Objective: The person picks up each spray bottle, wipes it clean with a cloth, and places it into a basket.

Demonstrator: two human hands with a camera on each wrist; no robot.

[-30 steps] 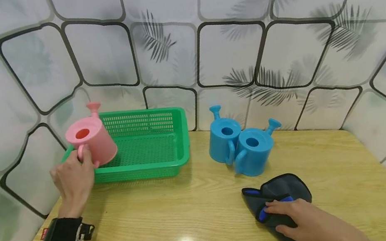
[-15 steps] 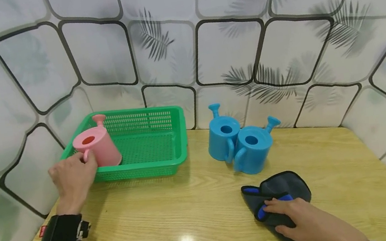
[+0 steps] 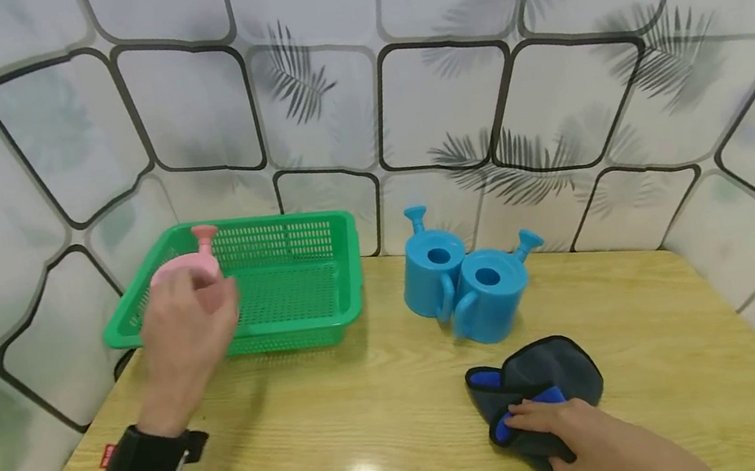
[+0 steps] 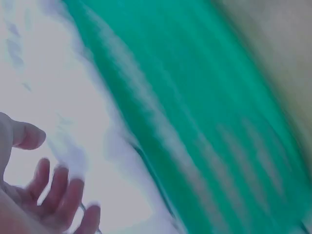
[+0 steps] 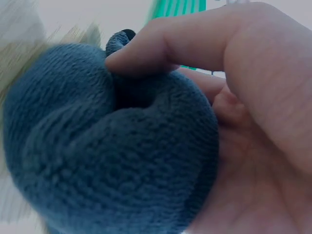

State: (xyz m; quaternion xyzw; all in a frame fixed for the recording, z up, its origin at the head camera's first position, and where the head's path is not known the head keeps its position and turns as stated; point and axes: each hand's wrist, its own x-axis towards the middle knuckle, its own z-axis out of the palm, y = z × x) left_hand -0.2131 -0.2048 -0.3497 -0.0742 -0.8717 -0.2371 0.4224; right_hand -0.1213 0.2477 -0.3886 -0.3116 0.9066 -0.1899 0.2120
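**Pink Can Basketed, Left Grip Empty, Right Grip on Cloth**

At the left end of the green basket point(image 3: 296, 327), partly behind the left hand point(image 3: 186, 327): a pink watering can point(image 3: 198, 261). Probably light, stiff and slightly slick, by the look of its smooth plastic; unlikely to break easily. Best taken by the handle, hidden here but likely a loop like those on the two blue watering cans point(image 3: 496, 307); better not by the thin spout.

In the right hand point(image 3: 606, 442), just above the worktop point(image 3: 394, 430): a dark cloth item point(image 3: 554, 368), likely soft and very light, safe to pinch by any doubled layer.

Left grip: loose, fingers apart, nothing held; clear only in the left wrist view, blurred from the head. Right grip: wrapped around the cloth. Only from the right wrist: the thumb pressed over a plush fold. Only from the head: its blue lining and every watering can.
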